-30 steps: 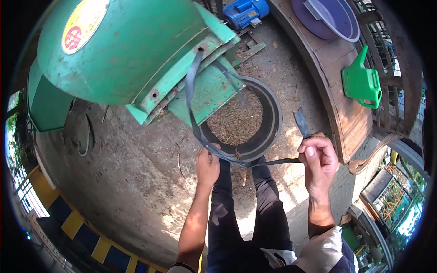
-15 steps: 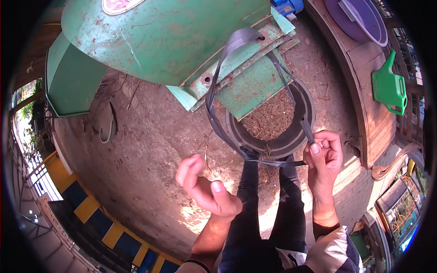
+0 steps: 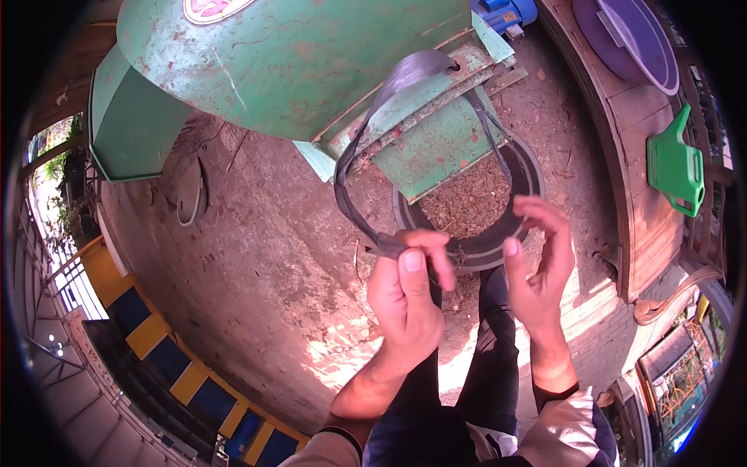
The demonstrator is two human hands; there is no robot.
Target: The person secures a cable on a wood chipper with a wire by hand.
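I see bare, chaff-strewn concrete ground in an outdoor yard, sunlit near my legs. My left hand pinches the dark strap looped over the green machine; my right hand hovers open beside it, over the round basin of chaff.

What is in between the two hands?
In the head view, no object sits between the left hand and the right hand; through the gap you see the black basin rim and a dark trouser leg below.
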